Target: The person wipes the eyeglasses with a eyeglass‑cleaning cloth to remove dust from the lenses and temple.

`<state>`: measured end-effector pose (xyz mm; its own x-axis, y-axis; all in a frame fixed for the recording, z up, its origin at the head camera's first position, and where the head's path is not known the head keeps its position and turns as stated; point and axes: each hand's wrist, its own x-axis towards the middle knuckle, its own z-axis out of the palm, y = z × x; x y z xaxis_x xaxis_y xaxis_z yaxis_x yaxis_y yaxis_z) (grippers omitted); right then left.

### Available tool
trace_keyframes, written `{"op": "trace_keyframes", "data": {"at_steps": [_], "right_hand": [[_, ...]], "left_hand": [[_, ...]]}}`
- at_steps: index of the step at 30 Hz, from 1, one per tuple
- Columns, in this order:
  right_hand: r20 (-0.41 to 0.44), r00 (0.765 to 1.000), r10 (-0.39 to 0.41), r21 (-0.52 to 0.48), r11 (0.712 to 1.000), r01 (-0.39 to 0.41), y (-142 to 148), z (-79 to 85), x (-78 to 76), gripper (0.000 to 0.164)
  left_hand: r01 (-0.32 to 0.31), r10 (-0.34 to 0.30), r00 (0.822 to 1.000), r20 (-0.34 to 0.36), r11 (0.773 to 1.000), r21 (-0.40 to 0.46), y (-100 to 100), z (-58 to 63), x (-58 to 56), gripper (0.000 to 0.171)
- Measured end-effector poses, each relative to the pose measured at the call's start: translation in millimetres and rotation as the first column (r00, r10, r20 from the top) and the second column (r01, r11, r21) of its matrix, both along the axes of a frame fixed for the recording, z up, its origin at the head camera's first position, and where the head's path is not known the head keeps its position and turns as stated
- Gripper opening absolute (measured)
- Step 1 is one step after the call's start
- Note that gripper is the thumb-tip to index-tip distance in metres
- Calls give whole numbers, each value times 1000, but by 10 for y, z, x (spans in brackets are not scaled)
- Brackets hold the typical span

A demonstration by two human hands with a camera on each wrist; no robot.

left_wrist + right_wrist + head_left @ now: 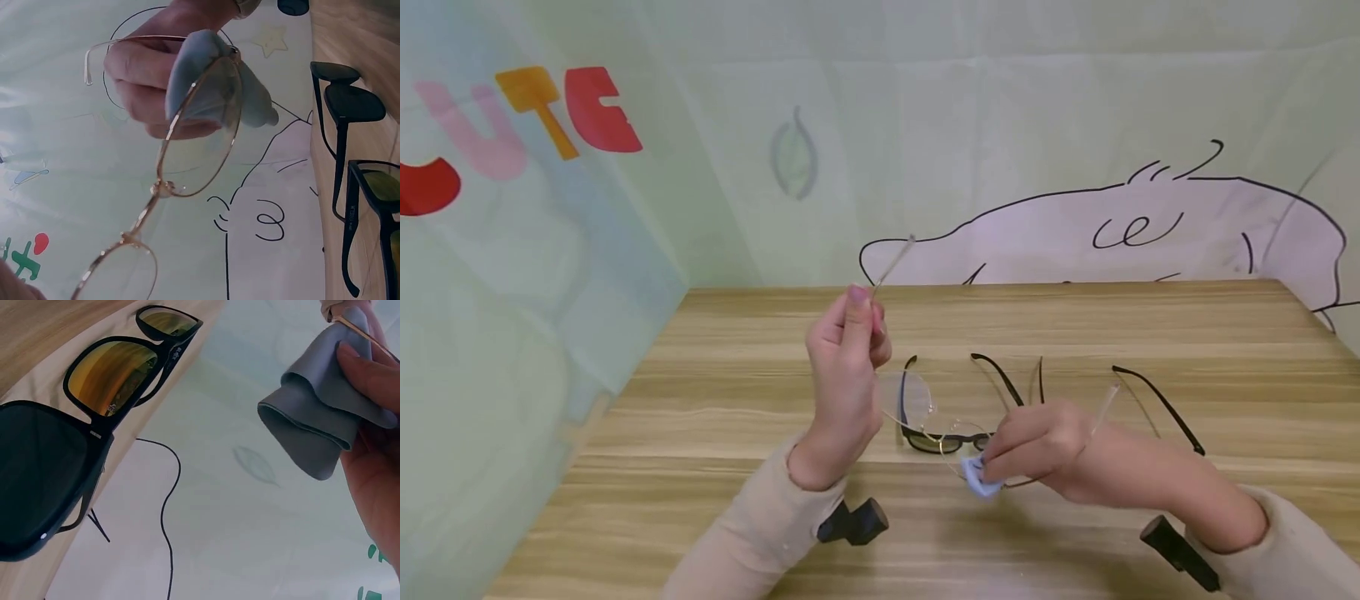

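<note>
My left hand [859, 312] pinches one temple arm of a pair of thin gold-rimmed glasses [917, 404] and holds them above the table. My right hand [1000, 462] grips a small blue-grey cloth [977, 477] folded round the far lens. In the left wrist view the cloth [250, 94] wraps the rim of the round clear lens [200, 131], with the right hand's fingers [140, 75] behind it. The right wrist view shows the cloth [319, 419] bunched between the fingers [375, 437].
Black sunglasses with yellowish lenses [943, 443] lie on the wooden table [700, 467] just behind the hands, and a second black pair [1157, 408] lies to their right. A printed fabric backdrop [925, 125] closes the far and left sides.
</note>
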<state>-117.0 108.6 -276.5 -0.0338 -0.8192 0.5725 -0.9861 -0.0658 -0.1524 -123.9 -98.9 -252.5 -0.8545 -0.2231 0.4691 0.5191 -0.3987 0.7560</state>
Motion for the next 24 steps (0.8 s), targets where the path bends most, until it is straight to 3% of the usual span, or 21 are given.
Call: {"op": "trace_keyframes", "data": {"at_steps": [5,8,12,14,16,18,20,21,22,23,24], "right_hand": [[-63,996,56,-124,990,-64,-90,-31,-111,24],[-56,997,52,-124,991,-59,-76,-56,-146,23],[53,998,17,-56,998,-14,49,-94,-129,25],[146,989,-8,-13,1000,10,118,-99,-121,18],[235,970,-62,25,998,58,189,-101,-120,23],[342,932,-123,48,992,113,260,-92,-126,36],[455,862,-225,72,974,216,323,-82,-127,38],[525,801,-288,93,955,283,352,-74,-126,34],[615,712,-338,120,933,339,378,-66,-128,31],[705,597,-383,153,904,400,403,-55,-127,28],[795,462,-394,176,877,446,426,-48,-128,25]], "left_hand": [[46,-48,998,48,998,37,48,17,32,39],[40,-43,997,64,998,50,53,35,34,38],[19,-23,997,76,998,58,23,42,23,38],[19,-22,997,76,999,46,9,26,18,38],[20,-21,997,76,1000,13,-2,2,18,38],[25,-23,996,84,999,-20,-11,-24,16,37],[26,-21,995,101,999,-44,-21,-42,12,36],[26,-21,994,110,998,-51,-25,-42,13,35],[28,-22,993,119,998,-51,-28,-41,12,35],[30,-23,992,124,998,-54,-31,-43,9,35],[31,-23,992,126,998,-56,-32,-38,9,35]]}}
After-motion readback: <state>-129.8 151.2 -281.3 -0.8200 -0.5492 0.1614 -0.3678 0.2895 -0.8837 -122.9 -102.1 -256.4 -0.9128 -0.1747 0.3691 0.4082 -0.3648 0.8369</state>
